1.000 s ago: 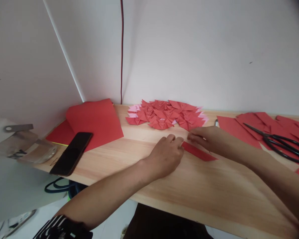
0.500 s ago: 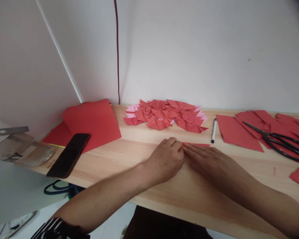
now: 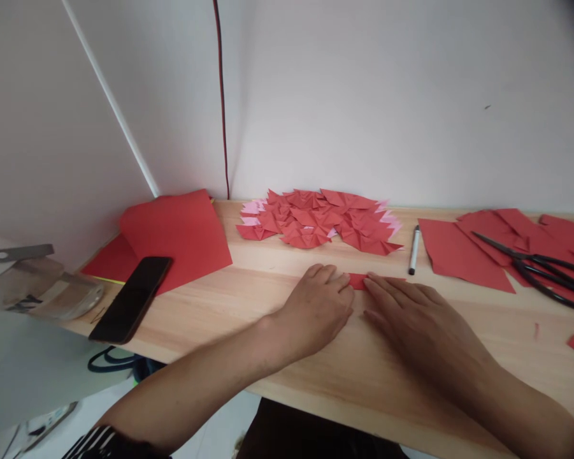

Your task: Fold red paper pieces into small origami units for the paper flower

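Note:
A small folded piece of red paper (image 3: 358, 281) lies flat on the wooden table, with only its middle and a thin strip of its upper edge showing. My left hand (image 3: 318, 303) has its fingers curled down over the paper's left end and holds it there. Stretched out flat, the fingers of my right hand (image 3: 413, 312) press on the right part of the paper and cover most of it. Behind both hands, a cluster of folded red and pink paper pieces (image 3: 310, 220) sits against the wall.
At the right lie a white marker (image 3: 414, 250), several red paper sheets (image 3: 466, 255) and black-handled scissors (image 3: 545, 264). At the left, a phone (image 3: 131, 299) overlaps large red sheets (image 3: 181, 236), near a clear plastic container (image 3: 67, 293). The table's front edge (image 3: 315, 408) runs below my forearms.
My right hand has slid a little to the right along the paper, opening a gap between my hands where more red paper shows. My left hand has stayed in place.

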A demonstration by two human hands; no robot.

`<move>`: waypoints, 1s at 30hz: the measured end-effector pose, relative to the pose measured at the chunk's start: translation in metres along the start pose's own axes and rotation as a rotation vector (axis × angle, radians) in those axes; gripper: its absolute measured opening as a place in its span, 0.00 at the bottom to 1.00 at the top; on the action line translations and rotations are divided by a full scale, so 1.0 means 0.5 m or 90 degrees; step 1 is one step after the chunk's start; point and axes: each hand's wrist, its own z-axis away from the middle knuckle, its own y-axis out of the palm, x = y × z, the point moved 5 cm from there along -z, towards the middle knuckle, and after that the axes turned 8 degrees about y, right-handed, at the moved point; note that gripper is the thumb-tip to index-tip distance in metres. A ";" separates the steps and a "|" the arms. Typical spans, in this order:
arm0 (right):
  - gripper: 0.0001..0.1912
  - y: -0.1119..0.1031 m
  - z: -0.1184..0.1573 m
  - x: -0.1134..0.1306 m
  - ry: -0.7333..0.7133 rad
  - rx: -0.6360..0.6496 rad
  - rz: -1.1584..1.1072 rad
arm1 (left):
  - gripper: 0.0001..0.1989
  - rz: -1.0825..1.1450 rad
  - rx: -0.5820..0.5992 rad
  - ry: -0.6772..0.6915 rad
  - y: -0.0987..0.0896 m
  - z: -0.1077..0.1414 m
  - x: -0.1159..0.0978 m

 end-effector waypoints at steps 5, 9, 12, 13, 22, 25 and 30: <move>0.22 -0.006 0.000 -0.018 0.057 -0.012 -0.035 | 0.12 0.012 -0.004 -0.011 0.005 -0.001 0.003; 0.24 -0.004 -0.001 0.003 0.040 0.005 -0.089 | 0.11 0.022 -0.020 -0.010 0.007 -0.002 0.005; 0.26 0.008 -0.005 0.019 0.021 0.044 -0.117 | 0.11 0.037 -0.023 -0.009 0.005 -0.002 0.005; 0.27 0.011 -0.005 0.021 0.017 0.049 -0.116 | 0.12 0.038 -0.018 -0.009 0.005 -0.001 0.004; 0.24 0.002 0.002 0.006 0.025 -0.031 -0.041 | 0.13 0.013 0.018 -0.030 0.004 0.002 0.005; 0.24 -0.006 0.003 0.003 0.029 -0.044 -0.022 | 0.11 0.019 0.022 -0.039 0.001 0.003 0.008; 0.23 -0.005 0.004 -0.004 0.039 -0.036 -0.029 | 0.11 0.038 0.021 -0.047 -0.005 0.001 0.013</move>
